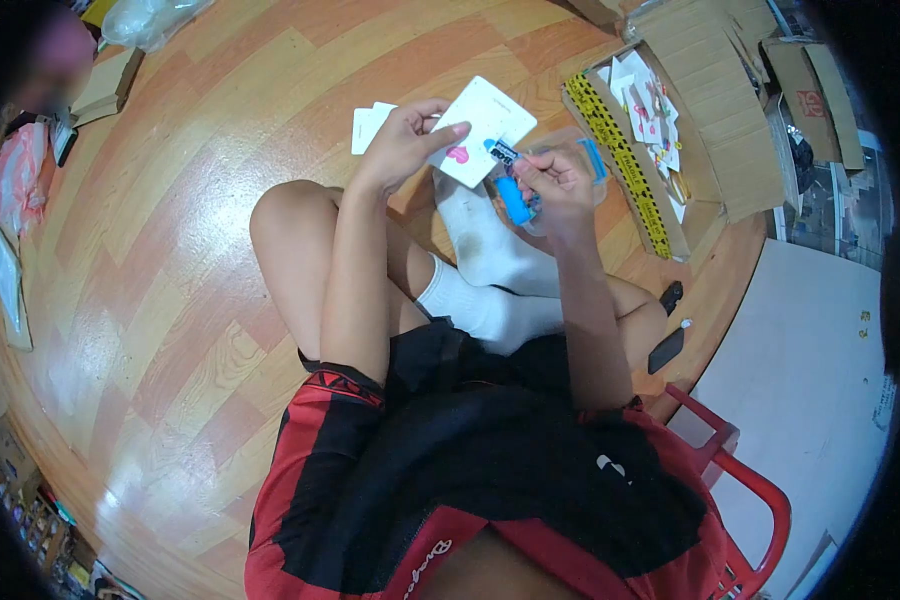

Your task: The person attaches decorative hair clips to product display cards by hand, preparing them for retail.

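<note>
My left hand (408, 145) grips a white square card (485, 112) by its left edge, thumb on the front. The card carries a pink heart shape and a small blue mark. At the card's lower right edge, my right hand (560, 185) pinches a small black-and-white printed piece (505, 152); what kind of thing it is, I cannot tell. More white cards (364, 130) lie on the floor behind my left hand. Below and behind my right hand is a clear plastic container with blue latches (593, 160), partly hidden, with a blue part (512, 200) beside my fingers.
To the right, an open cardboard box (705, 120) edged with yellow-black tape (620, 165) holds white cards (652, 115). A dark phone-like object (667, 351) lies by my knee. A red plastic frame (770, 500) stands at lower right. A clear plastic bag (150, 20) lies far left.
</note>
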`<state>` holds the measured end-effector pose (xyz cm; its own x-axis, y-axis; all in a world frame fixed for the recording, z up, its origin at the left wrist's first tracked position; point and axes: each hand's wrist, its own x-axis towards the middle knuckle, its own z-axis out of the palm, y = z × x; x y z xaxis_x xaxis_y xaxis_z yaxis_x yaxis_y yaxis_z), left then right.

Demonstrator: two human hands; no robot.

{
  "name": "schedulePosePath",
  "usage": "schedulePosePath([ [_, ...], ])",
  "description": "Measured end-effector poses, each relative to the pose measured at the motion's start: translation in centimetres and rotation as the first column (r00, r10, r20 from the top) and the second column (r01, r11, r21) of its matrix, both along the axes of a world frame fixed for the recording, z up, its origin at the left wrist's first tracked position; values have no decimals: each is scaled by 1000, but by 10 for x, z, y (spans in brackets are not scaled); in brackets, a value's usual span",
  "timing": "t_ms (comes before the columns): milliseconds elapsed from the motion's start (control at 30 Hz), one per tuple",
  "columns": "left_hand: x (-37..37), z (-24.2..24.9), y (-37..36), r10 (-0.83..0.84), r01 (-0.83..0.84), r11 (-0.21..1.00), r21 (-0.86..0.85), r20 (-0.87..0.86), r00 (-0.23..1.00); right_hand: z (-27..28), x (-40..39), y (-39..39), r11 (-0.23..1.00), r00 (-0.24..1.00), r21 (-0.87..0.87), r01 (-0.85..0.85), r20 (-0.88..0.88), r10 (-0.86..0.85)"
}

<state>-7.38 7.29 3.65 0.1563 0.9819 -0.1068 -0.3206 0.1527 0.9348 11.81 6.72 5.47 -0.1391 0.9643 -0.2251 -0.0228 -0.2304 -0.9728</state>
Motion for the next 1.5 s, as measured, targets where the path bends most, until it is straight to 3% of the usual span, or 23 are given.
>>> schedulePosePath([
  [100, 1, -2, -1, -93, 94, 995, -43, 24, 995, 4, 0, 2, 1000, 1000, -6, -27, -17, 27],
  [200, 3, -5, 0, -52, 54, 998, -34, 51, 997, 3, 0, 5, 998, 998, 35, -59, -1, 59],
  [367, 6, -1, -1, -10, 12, 1000, 27, -68, 998, 5, 0, 7, 999, 989, -12, -47, 140, 49],
  [467, 9, -1, 0, 8, -4, 998, 55, -85, 996, 8, 4, 10, 991, 995, -128, -45, 81, 56],
  [600, 9, -1, 1, 14, -7, 999, 54, -133, 991, 8, 10, 11, 989, 992, -86, -121, -36, 118],
  [667, 9, 0, -1, 7, -7, 1000, 11, 0, 1000, 10, 11, 9, 990, 991, -58, -130, -51, 127],
  [967, 12, 2, -7, -92, 93, 996, 7, 220, 971, 20, 14, 11, 980, 984, 119, -157, 106, 145],
  [1200, 13, 5, -7, -49, 58, 998, -32, 228, 972, 26, 10, 10, 979, 979, 76, -188, 96, 181],
  [1367, 11, 3, -7, -103, 107, 994, -20, 131, 986, 25, 12, 11, 964, 965, 132, -233, 151, 212],
  [1500, 12, 2, -6, -110, 111, 994, 7, 181, 977, 27, 11, 11, 975, 973, 97, -202, 133, 188],
])
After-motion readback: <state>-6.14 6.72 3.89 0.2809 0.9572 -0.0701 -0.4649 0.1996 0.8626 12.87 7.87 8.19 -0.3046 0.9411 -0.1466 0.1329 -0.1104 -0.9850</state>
